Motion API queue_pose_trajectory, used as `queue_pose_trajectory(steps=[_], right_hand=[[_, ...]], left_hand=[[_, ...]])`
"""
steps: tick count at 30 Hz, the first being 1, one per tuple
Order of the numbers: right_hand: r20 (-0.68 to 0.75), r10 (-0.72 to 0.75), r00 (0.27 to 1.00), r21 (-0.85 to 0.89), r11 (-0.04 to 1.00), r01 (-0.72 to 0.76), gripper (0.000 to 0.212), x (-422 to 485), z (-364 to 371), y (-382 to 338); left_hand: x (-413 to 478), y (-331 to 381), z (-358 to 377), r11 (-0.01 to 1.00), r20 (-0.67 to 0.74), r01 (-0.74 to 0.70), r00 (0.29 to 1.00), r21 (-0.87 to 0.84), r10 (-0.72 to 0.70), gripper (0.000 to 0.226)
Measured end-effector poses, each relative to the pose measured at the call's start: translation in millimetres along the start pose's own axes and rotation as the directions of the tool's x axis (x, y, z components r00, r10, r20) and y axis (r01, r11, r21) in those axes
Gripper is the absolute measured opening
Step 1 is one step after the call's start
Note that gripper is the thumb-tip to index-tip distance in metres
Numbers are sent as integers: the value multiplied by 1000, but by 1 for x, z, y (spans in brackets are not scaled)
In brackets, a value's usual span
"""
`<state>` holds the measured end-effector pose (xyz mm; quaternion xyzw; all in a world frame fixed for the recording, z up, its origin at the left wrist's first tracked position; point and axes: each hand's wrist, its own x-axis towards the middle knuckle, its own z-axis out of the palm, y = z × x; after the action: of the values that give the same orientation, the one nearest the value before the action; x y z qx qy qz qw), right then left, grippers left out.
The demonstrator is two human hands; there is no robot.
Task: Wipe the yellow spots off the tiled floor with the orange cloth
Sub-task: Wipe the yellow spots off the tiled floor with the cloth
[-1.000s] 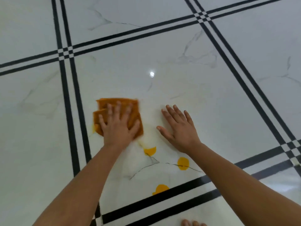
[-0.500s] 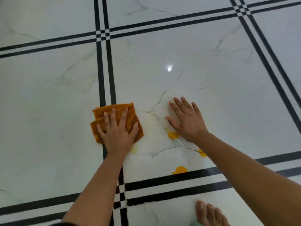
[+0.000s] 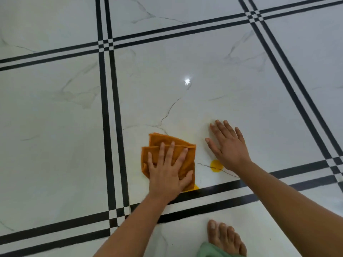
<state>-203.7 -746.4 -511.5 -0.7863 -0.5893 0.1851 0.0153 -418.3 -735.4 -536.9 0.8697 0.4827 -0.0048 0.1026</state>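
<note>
The folded orange cloth [image 3: 171, 145] lies flat on the white marble tile [image 3: 213, 101]. My left hand [image 3: 167, 173] presses down on it with fingers spread. A yellow spot [image 3: 215, 166] shows between my two hands, partly under my right wrist. Another yellow spot [image 3: 193, 188] peeks out from under the cloth's near right corner, at the black strip. My right hand [image 3: 228, 147] rests flat on the tile to the right of the cloth, fingers apart, holding nothing. A faint yellowish smear lies above the cloth.
Double black strips [image 3: 109, 112] border the tile on the left, near and right sides. A bare foot [image 3: 224, 238] with a green trouser hem [image 3: 213, 250] stands on the near tile. A light glare [image 3: 187, 81] reflects off the floor.
My left hand has slid the cloth to the right and nearer, over the spot that lay beside it. My right hand stays planted on the tile.
</note>
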Motion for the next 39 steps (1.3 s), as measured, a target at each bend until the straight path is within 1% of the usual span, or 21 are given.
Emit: queue_pose_trajectory(steps=[2, 5, 6, 9, 11, 14, 17, 19, 21, 23, 26, 27, 28, 30, 31, 32, 33, 34, 36, 37, 39], right_hand=[[5, 20, 1000, 8, 1000, -20, 72, -5, 0, 6], [0, 55, 998, 17, 998, -55, 67, -12, 1, 16], [-9, 66, 998, 23, 998, -66, 68, -13, 0, 19], [-46, 74, 996, 72, 995, -70, 70, -12, -4, 15], [-69, 37, 997, 111, 993, -29, 70, -12, -5, 2], [-132, -106, 986, 164, 978, 127, 68, -13, 0, -31], [-48, -321, 946, 68, 944, 324, 68, -3, 16, -61], [8, -354, 935, -61, 933, 354, 67, 5, 28, -75], [2, -362, 932, -86, 929, 361, 63, -4, 40, -87], [13, -495, 869, -85, 865, 494, 59, -37, 54, -89], [61, -682, 729, -158, 715, 681, 58, -75, 58, -40], [34, -675, 737, -204, 717, 666, 60, -70, 55, -20], [-17, -606, 795, -232, 776, 586, 62, -58, 50, -5], [-123, -285, 950, -183, 948, 261, 66, -32, 38, -1], [-161, -166, 973, -145, 979, 143, 67, -26, 38, -14], [-166, -130, 977, -103, 988, 113, 69, -28, 42, -27], [-147, -199, 969, -88, 978, 188, 70, -37, 47, -36], [-109, -356, 928, -127, 931, 343, 70, -51, 52, -35], [6, -602, 798, -188, 783, 592, 68, -67, 49, -5], [-16, -609, 793, -217, 776, 592, 67, -61, 43, 15], [-156, -364, 918, -183, 924, 335, 67, -32, 28, 39]], left_hand=[[30, -12, -3, 996, -36, -75, 996, 51, 77, 65], [72, -8, -10, 962, -21, 271, 962, -5, -271, 66], [72, 4, -9, 955, -14, 293, 956, -42, -294, 68], [46, 37, -8, 996, 48, 44, 998, -76, -41, 67], [42, 30, -15, 975, 88, 21, 996, -219, -2, 65], [39, -1, -29, 901, -77, 93, 987, -425, -138, 57], [11, -33, -28, 917, -76, 174, 974, -358, -214, 60], [-11, -42, -21, 910, -37, 266, 956, -319, -292, 64], [-33, -44, -14, 894, -32, 349, 928, -282, -372, 66], [-51, -40, -10, 884, -37, 396, 908, -248, -417, 65], [-56, -32, -6, 914, -3, 355, 932, -198, -363, 64], [-56, -28, -5, 932, 8, 317, 947, -178, -321, 63], [-54, -25, -4, 947, 17, 281, 959, -157, -282, 62], [-49, -20, -2, 961, 25, 245, 969, -128, -244, 61], [-48, -20, -1, 960, 26, 253, 968, -118, -251, 61], [-47, -21, -2, 960, 26, 257, 966, -107, -256, 61], [-44, -20, -2, 963, 23, 252, 968, -100, -251, 61], [-42, -20, -3, 965, 20, 243, 970, -97, -242, 61], [-35, -19, -5, 974, 27, 208, 978, -91, -207, 62], [-31, -18, -5, 978, 29, 193, 981, -84, -191, 62], [-24, -16, -6, 982, 28, 176, 984, -68, -174, 63]])
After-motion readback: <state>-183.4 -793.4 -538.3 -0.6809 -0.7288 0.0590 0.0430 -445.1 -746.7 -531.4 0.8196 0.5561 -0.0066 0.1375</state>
